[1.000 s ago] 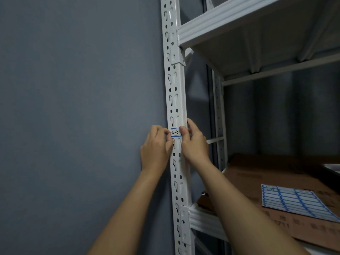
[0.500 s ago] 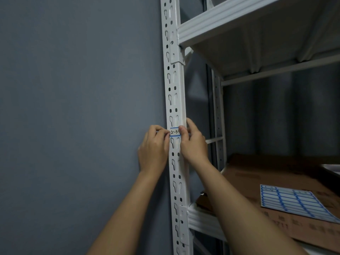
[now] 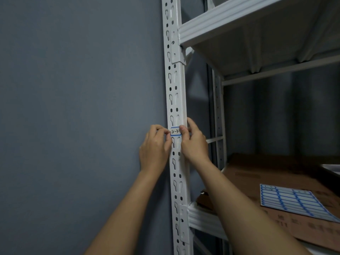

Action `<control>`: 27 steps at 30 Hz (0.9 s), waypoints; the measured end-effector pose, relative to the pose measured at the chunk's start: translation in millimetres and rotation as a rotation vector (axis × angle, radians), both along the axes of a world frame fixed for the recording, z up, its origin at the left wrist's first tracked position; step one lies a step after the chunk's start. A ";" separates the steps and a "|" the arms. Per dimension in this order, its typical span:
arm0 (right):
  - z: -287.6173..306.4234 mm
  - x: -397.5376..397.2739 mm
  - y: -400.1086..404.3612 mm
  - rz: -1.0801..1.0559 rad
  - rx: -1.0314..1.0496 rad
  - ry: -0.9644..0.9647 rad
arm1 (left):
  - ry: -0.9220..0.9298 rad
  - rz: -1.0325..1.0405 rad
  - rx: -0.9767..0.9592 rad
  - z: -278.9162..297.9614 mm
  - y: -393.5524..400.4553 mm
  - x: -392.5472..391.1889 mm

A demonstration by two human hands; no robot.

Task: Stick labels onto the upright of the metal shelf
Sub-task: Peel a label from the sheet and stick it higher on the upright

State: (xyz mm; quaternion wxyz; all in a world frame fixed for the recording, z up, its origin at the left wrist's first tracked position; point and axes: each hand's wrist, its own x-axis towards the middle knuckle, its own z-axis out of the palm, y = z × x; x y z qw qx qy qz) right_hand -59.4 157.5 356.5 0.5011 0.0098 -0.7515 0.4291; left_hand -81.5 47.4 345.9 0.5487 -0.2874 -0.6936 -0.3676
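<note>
1. The label, a small white rectangle with a blue border and dark handwriting, lies across the front face of the upright, about halfway between the two shelf levels. Its right end is hidden under a thumb, and the writing is too small to read with certainty.
2. The left hand sits at the left edge of the upright, its fingers curled, the tips pinching the left end of the label. Its palm faces away, so the exact contact is hard to make out.
3. The right hand grips from the other side: the thumb presses on the right end of the label while the fingers wrap behind the post, hidden there.
4. The upright is white painted metal, punched with rows of keyhole slots and small oval holes; its top and bottom are cut off by the frame.
5. White ribbed metal shelves join it above and below, and a second post stands behind.
6. On the lower shelf lies flattened brown cardboard, carrying a label sheet of blue-bordered blanks, cut off at the right.
7. A matte grey wall fills the left.
8. Compared with half a second ago, the hands and label have barely shifted.
</note>
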 end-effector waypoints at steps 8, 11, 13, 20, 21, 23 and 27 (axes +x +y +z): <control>-0.6 0.4 0.4 0.000 0.004 0.006 | -0.015 -0.030 0.034 -4.7 0.9 1.0; -0.4 1.4 -0.8 0.003 0.006 0.009 | -0.019 -0.048 0.046 -6.6 1.1 1.5; -0.1 2.3 -1.1 0.005 0.002 0.013 | -0.020 -0.054 0.045 -7.5 0.9 1.2; 0.9 4.3 -1.6 0.023 -0.004 0.025 | -0.015 -0.062 0.040 -11.3 -0.6 0.4; 0.9 4.7 -1.2 0.021 0.000 0.027 | -0.012 -0.062 0.041 -11.6 -0.6 0.6; 1.1 6.5 -0.7 0.018 0.005 0.032 | -0.007 -0.065 0.043 -13.0 -1.0 1.0; 1.5 8.3 -0.6 0.040 -0.003 0.025 | -0.009 -0.077 0.022 -20.1 -1.8 1.3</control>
